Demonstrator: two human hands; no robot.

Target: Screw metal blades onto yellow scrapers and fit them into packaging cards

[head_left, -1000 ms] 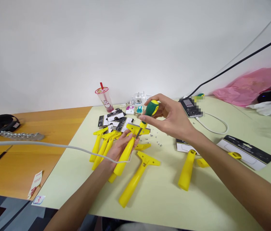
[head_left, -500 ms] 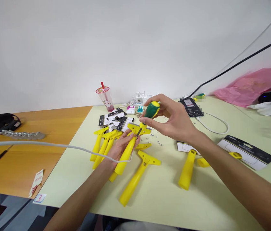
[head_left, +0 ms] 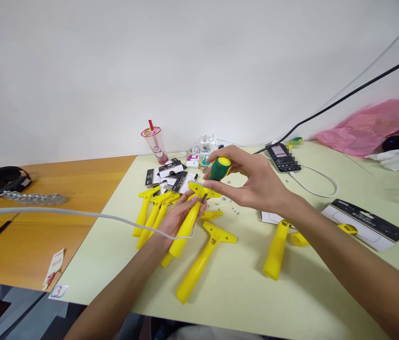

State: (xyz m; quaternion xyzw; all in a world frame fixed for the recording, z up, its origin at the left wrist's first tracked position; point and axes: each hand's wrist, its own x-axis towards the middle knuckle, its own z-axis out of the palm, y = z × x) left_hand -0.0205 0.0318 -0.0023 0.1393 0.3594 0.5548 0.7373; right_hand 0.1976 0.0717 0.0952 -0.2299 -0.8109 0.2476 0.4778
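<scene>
- Head view: the left hand point(head_left: 181, 211) has its fingers wrapped round a yellow scraper point(head_left: 189, 222) near its head, holding it tilted above the bench point(head_left: 241, 302), with the handle end toward the person.
- The right hand point(head_left: 256, 182) has its fingers closed in a pinch on the green-and-yellow handle of a screwdriver point(head_left: 220, 168), whose shaft slants down to the scraper's head.
- A white cable point(head_left: 79, 212) runs across the near side of the held scraper.
- A loose scraper point(head_left: 199, 268) lies nearby, yellow handles point(head_left: 150, 221) lie to the left, and small metal pieces point(head_left: 235, 211), perhaps screws, are scattered beyond.
- The step in hand looks to be working a fastener at the head, though the tip's contact is too small to confirm.
- The next move seems to call for turning the screwdriver in line with the fastener under steady pressure, the left fingers bracing the head against twisting.
</scene>
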